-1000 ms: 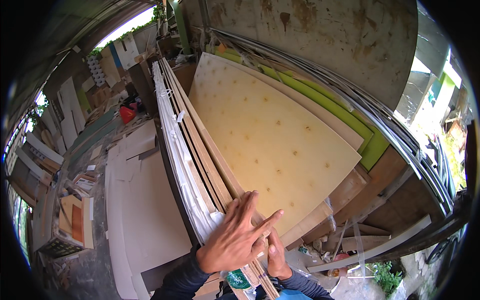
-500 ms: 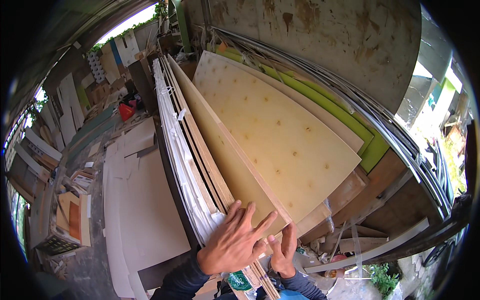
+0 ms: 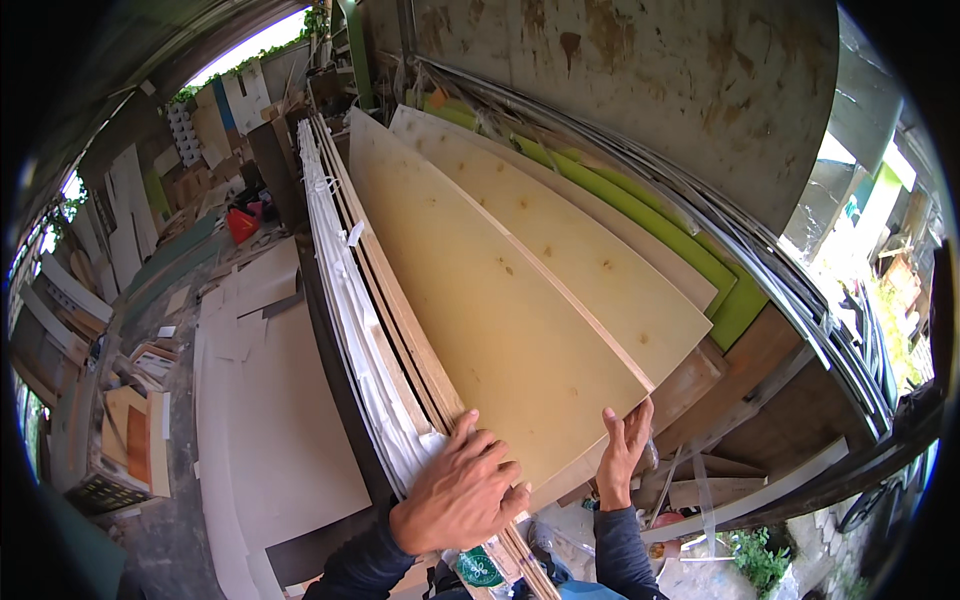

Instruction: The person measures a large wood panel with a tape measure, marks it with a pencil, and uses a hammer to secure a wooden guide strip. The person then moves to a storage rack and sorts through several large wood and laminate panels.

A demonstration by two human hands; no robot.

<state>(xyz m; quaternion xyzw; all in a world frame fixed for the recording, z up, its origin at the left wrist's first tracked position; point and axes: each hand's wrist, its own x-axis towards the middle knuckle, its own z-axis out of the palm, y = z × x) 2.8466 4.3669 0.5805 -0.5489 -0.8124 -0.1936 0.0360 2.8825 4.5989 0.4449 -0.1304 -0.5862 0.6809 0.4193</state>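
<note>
My left hand is curled over the top edges of several upright boards at their near end. White wrapping runs along the left side of that stack. A pale yellowish plywood panel leans to the right, away from the stack. At its near right corner my right hand grips the edge, thumb on the front face; the other fingertips are partly hidden behind the corner. Behind it leans a similar knotted panel, touched by neither hand.
Lime green boards and long thin metal strips lean along the right wall. Large flat pale sheets lie to the left. A red object is on the floor farther back. Offcuts and a green plant are at lower right.
My right hand has moved right with the front panel's corner, tilting the panel away from the stack toward the rear panel. My left hand stays on the stack, fingers more bent.
</note>
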